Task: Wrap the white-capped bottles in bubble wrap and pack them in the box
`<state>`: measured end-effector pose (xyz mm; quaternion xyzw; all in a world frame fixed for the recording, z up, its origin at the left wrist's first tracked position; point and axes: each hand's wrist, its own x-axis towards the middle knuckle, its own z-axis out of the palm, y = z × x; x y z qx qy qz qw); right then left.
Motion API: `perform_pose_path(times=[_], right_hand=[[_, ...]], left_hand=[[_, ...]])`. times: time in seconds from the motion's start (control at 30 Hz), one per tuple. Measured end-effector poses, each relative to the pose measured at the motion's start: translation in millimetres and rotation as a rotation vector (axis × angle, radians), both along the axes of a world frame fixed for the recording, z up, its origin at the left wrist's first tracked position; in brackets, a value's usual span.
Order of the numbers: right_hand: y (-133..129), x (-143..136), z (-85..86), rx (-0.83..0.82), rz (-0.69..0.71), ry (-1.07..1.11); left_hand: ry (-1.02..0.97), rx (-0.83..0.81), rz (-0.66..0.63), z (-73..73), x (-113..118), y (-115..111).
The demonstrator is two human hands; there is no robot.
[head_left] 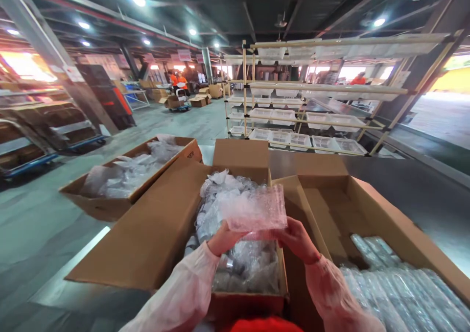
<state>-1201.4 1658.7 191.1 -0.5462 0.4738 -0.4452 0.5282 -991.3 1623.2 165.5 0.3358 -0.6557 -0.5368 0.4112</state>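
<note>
A clear bubble-wrap piece (255, 208), blurred at its upper edge, is held up between both hands. My left hand (225, 238) grips its lower left corner, and my right hand (296, 239) grips its lower right side. Below them an open carton (249, 300) holds loose, crumpled clear wrapping with items inside (220, 200). To the right, another open carton (389, 214) contains rows of clear wrapped packs (400, 293) lying side by side.
A third carton (95, 207) with clear wrapping stands at the left. A long carton flap (147, 234) sticks out leftward. Behind the cartons is a rack (312, 91) of white baskets. People in orange (179, 81) stand far off near a trolley.
</note>
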Motion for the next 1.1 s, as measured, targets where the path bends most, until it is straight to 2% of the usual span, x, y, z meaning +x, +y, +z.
perform_pose_path(times=[0.07, 0.1, 0.17, 0.2, 0.27, 0.33, 0.37, 0.43, 0.53, 0.57, 0.63, 0.7, 0.77, 0.83, 0.87, 0.93, 1.03, 1.1], right_hand=[[0, -2, -5.1, 0.06, -0.113, -0.026], [-1, -3, -7.1, 0.102, -0.117, -0.046], [-3, -5, -9.2, 0.102, -0.028, -0.047], [-4, -6, -9.2, 0.026, 0.045, -0.021], [-4, -7, -8.1, -0.263, 0.115, 0.079], [-2, -6, -7.6, -0.541, 0.092, 0.211], [0, -4, -8.2, -0.607, 0.053, 0.262], [5, -1, -11.9, -0.521, -0.032, 0.283], [9, 2, -20.6, -0.164, -0.141, 0.226], [11, 2, -22.7, -0.113, -0.15, 0.276], [14, 2, -23.5, -0.213, -0.114, 0.514], [19, 0, -19.7, -0.393, -0.006, 0.801], [21, -7, -14.0, -0.468, 0.123, 0.996], [18, -29, -11.0, -0.356, 0.135, 1.094], [14, -47, -11.8, -0.262, 0.073, 1.125], [3, -97, -19.9, -0.031, -0.162, 1.17], [-13, -185, -47.9, 0.248, -0.434, 1.272], [-17, -230, -73.7, 0.416, -0.503, 1.315]], left_hand=[[-0.06, -0.162, -0.126, 5.2, 1, 3], [-0.073, -0.239, -0.159, 6.9, 1, 4], [-0.041, -0.31, -0.143, 6.3, 0, 3], [0.012, -0.263, -0.114, 4.1, 0, 2], [0.158, -0.037, -0.07, -1.7, -2, 0], [0.25, 0.22, -0.055, -4.6, -3, 1], [0.264, 0.292, -0.064, -3.8, -2, 2], [0.218, 0.252, -0.09, 1.1, 2, 5], [0.006, -0.086, -0.022, 7.6, 8, 9], [-0.066, -0.16, 0.02, 7.3, 7, 9], [-0.159, -0.145, 0.068, 3.1, -1, 11], [-0.182, 0.016, 0.043, -3.5, -17, 13], [-0.161, 0.198, -0.004, -9.0, -35, 14], [-0.091, 0.346, -0.04, -11.9, -49, 12], [-0.054, 0.387, -0.042, -12.5, -52, 10], [-0.017, 0.383, 0.006, -12.6, -50, 4], [-0.102, 0.303, 0.154, -12.3, -32, -6], [-0.153, 0.305, 0.234, -12.3, -18, -10]])
